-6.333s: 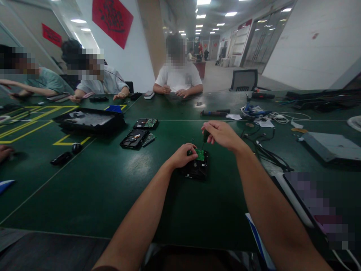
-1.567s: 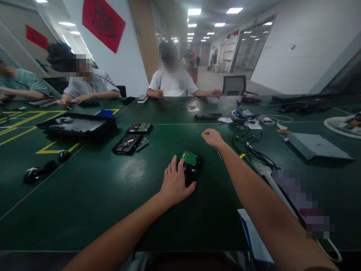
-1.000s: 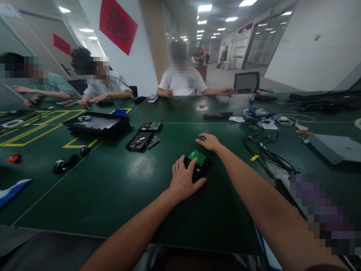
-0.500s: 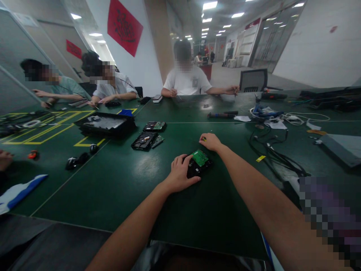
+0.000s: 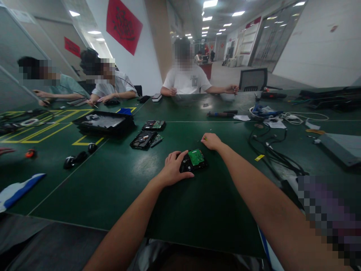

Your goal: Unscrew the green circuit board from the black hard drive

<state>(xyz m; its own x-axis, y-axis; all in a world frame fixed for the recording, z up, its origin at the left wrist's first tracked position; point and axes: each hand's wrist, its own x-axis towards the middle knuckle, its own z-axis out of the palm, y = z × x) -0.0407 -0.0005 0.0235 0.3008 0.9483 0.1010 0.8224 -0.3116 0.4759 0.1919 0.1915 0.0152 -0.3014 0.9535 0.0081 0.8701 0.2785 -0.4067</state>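
Observation:
A black hard drive [image 5: 200,164] with a green circuit board [image 5: 196,157] facing up lies on the dark green table. My left hand [image 5: 176,167] grips its left side, fingers along the far edge and thumb at the near edge. Beyond the drive's right corner, my right hand [image 5: 212,140] is closed, low over the table. Between its thumb and fingers a bit of a small yellow-and-black thing [image 5: 205,138] shows; the fingers hide most of it.
More opened drives [image 5: 143,139] and a loose circuit board [image 5: 156,140] lie ahead to the left, near a black tray [image 5: 104,124]. Black cables [image 5: 270,154] and a grey metal box [image 5: 341,148] are on the right. Several people sit around the table, one person [image 5: 184,81] directly opposite.
My left hand and the hard drive have shifted left and slightly away from me, widening the gap to my right hand. My right hand stays closed in nearly the same place.

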